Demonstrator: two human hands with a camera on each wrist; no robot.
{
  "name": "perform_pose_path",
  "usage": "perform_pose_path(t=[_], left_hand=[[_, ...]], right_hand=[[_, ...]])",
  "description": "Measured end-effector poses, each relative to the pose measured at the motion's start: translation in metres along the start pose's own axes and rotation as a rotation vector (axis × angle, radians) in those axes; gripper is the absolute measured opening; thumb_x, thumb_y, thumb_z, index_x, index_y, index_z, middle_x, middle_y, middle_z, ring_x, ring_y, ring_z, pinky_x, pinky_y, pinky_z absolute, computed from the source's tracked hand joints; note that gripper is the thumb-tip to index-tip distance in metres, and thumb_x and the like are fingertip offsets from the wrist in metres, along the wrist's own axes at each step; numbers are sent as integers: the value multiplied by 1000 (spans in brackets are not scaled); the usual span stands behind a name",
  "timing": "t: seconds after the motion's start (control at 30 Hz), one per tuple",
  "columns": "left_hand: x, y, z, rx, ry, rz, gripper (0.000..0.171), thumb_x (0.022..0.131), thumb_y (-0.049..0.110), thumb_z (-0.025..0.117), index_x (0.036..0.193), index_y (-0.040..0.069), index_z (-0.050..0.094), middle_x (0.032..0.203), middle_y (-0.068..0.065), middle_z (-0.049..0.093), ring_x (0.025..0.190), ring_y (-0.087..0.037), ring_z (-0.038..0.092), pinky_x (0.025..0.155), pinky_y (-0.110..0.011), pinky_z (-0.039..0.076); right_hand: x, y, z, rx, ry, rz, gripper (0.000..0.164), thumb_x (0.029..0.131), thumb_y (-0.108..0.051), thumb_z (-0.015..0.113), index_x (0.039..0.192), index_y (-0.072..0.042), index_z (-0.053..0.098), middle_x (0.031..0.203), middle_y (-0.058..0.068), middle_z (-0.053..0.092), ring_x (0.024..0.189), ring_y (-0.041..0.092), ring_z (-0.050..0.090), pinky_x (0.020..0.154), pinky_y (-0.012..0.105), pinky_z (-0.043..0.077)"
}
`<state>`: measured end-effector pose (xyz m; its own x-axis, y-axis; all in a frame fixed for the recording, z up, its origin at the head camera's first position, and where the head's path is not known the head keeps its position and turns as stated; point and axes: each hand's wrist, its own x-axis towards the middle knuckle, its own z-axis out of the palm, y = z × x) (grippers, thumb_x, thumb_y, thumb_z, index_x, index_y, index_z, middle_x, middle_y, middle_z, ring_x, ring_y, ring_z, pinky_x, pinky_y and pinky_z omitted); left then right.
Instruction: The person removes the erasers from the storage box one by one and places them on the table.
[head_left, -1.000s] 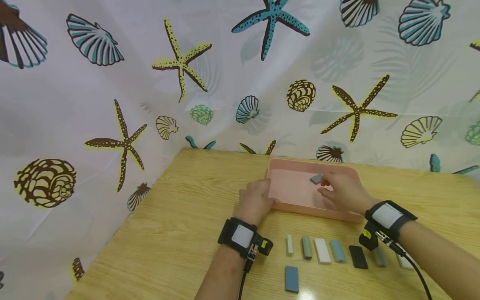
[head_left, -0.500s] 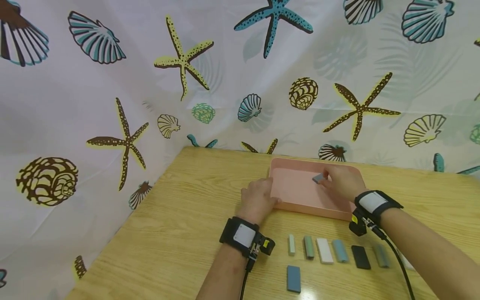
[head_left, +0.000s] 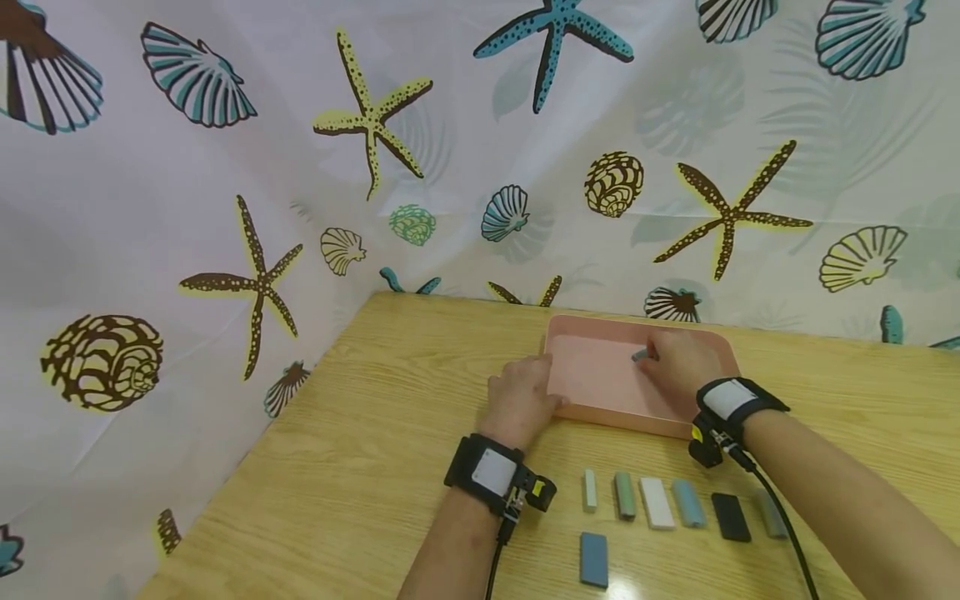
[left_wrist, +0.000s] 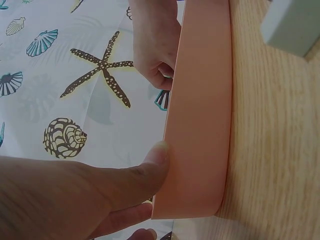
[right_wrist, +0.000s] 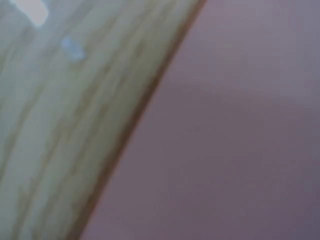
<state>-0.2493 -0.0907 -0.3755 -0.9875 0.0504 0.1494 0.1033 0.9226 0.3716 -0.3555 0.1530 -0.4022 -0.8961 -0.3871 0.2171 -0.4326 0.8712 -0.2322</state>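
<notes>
A shallow pink tray [head_left: 588, 371] sits on the table in the head view. My left hand [head_left: 520, 402] holds its near left corner; in the left wrist view the thumb [left_wrist: 158, 159] lies against the tray's outer wall [left_wrist: 197, 115]. Inside the tray, towards the back right, my right hand [head_left: 681, 367] pinches a small blue-grey block [head_left: 640, 355], mostly covered by the fingers. Blurred in the right wrist view are just the tray [right_wrist: 215, 150] and wood; hand and block do not show there.
Before the tray stand a pale green block [head_left: 590, 490], green block [head_left: 625, 496], white block [head_left: 657, 503], light blue block [head_left: 688, 503], black block [head_left: 731, 517] and grey-green block [head_left: 769, 512] by my right forearm. Nearer lies a flat blue-grey block [head_left: 594, 560]. A patterned cloth [head_left: 450, 167] hangs behind.
My right hand has moved slightly left and closed its fingertips on the small blue-grey block, which lay more exposed in the tray. The left hand has kept its hold on the tray.
</notes>
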Motion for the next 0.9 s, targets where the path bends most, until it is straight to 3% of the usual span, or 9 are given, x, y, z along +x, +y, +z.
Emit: perform_pose_path(t=[0.37,0.63,0.9], left_hand=[[-3,1,-1,-16,9,12,47,82,31,80,122,12,66,121,-4,72,108,-24,68,84,-48,52],[-3,1,0,-15,10,14,47,82,32,80,122,12,66,118,-4,72,105,-24,69,83,-48,53],[-3,0,-1,5,11,16,42,83,32,80,118,11,67,113,-4,73,102,-25,69,82,-48,52]], right_hand=[[-6,-4,-3,37,30,19,14,91,-15,70,89,-3,62,81,11,68,68,21,61,58,35,45],[-19,-10,-8,89,66,-73,17,88,-11,73,98,-2,62,95,15,71,82,29,68,65,40,52],[-31,-20,-16,87,94,-138,17,86,-8,74,98,-6,62,93,8,71,80,21,66,67,33,48]])
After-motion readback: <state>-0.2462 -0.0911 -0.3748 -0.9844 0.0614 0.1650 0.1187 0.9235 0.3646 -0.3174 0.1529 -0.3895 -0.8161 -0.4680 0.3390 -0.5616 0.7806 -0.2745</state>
